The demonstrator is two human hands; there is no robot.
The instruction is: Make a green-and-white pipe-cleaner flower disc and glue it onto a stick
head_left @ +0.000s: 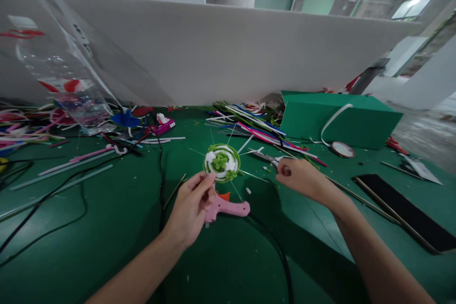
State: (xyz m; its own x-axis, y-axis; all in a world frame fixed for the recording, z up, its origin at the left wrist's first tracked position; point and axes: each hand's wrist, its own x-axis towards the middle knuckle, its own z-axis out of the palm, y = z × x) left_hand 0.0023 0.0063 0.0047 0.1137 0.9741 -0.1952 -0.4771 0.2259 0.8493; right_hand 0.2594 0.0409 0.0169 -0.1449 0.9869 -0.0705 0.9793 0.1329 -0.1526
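Observation:
Between the thumb and fingers of my left hand is a round green-and-white disc of fuzzy pipe cleaner, wound in rings with a tufted green middle. My right hand is closed around the handles of a pair of scissors, whose blades point left toward the disc, apart from it. A pink glue gun with an orange trigger lies on the table just under my left hand, which hides part of it. Thin clear rods fan out on the table behind the disc.
A pile of coloured pipe cleaners lies at the back, beside a green box and a tape roll. A dark phone is at right. A plastic bottle and black cables are at left. A grey partition closes the back.

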